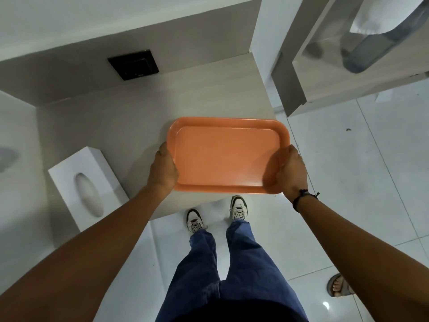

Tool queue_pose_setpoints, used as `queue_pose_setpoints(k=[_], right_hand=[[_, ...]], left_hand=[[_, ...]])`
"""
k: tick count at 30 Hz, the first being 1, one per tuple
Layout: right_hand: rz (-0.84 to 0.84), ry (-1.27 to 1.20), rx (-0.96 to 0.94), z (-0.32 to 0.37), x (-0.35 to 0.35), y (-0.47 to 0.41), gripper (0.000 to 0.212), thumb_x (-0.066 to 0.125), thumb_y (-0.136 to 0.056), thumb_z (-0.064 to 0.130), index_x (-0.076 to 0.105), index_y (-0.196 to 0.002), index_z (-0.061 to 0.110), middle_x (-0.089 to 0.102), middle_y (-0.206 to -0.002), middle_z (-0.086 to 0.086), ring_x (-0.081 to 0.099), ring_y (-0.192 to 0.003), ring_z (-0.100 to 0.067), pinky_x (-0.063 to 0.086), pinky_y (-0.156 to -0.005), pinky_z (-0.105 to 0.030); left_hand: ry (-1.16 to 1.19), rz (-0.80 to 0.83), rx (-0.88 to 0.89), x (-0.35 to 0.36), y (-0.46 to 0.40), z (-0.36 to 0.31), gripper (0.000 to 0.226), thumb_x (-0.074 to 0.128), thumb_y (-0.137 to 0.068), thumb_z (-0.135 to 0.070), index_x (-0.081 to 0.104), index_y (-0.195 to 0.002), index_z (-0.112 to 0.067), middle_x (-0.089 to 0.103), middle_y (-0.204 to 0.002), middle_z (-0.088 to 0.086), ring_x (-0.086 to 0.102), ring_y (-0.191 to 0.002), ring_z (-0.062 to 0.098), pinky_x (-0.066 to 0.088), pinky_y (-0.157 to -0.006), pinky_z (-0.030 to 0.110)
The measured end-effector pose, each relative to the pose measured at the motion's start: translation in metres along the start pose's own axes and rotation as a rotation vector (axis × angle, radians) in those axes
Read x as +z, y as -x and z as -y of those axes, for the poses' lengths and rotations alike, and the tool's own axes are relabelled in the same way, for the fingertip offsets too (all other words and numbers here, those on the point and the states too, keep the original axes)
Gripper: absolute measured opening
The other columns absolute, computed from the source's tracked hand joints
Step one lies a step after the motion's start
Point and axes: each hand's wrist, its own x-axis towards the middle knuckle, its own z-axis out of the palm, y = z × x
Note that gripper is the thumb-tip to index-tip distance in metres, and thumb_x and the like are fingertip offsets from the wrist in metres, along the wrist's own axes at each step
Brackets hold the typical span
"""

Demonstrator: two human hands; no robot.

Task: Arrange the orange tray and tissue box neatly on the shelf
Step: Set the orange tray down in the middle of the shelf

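Looking down from the head camera, both hands hold the orange tray [226, 156] by its two short ends. The left hand [163, 168] is curled around the tray's left edge, with the fingers tucked under it and out of sight. The right hand [291, 171] clasps the right edge near the front corner, thumb lying on the inside of the rim and the fingers wrapped below. The tray sits level between the hands, its far part over the pale shelf [130, 117] and its near edge past the shelf's front, above the floor; whether it rests on the shelf or is held just above it cannot be told.

The white tissue box [89, 185] lies on the same shelf, well to the left of the left hand and apart from the tray, its oval opening facing up. A black square plate [133, 65] is set in the back panel behind the shelf. A dark cord bracelet [303, 198] circles the right wrist.
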Motion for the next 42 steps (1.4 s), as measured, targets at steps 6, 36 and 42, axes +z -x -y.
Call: queue_pose_setpoints(k=[6, 36, 42], right_hand=[[0.022, 0.014, -0.067, 0.026, 0.001, -0.016, 0.043, 0.053, -0.100, 0.007, 0.045, -0.142, 0.007, 0.062, -0.133, -0.017, 0.064, -0.117, -0.040, 0.059, -0.099, -0.060], [0.206, 0.117, -0.307, 0.182, 0.060, -0.115, 0.071, 0.046, -0.101, 0.002, 0.020, -0.167, 0.007, 0.047, -0.154, -0.026, 0.053, -0.136, -0.048, 0.048, -0.113, -0.059], [0.041, 0.344, -0.724, 0.148, 0.067, -0.068, 0.069, 0.042, -0.112, 0.034, 0.014, -0.170, 0.007, 0.024, -0.174, -0.024, 0.030, -0.159, -0.044, 0.035, -0.128, -0.060]], left_hand=[[0.059, -0.055, -0.040, -0.010, -0.005, 0.010, 0.059, 0.051, -0.103, -0.006, 0.035, -0.160, -0.007, 0.058, -0.136, 0.024, 0.065, -0.117, 0.045, 0.056, -0.099, 0.056], [0.043, -0.217, -0.175, -0.076, -0.087, 0.072, 0.065, 0.052, -0.106, -0.012, 0.028, -0.166, -0.004, 0.051, -0.148, 0.029, 0.057, -0.132, 0.048, 0.049, -0.109, 0.058], [-0.134, -0.332, 0.009, -0.047, -0.039, 0.059, 0.074, 0.048, -0.109, -0.039, 0.025, -0.167, 0.002, 0.031, -0.171, 0.026, 0.028, -0.160, 0.045, 0.027, -0.131, 0.057]])
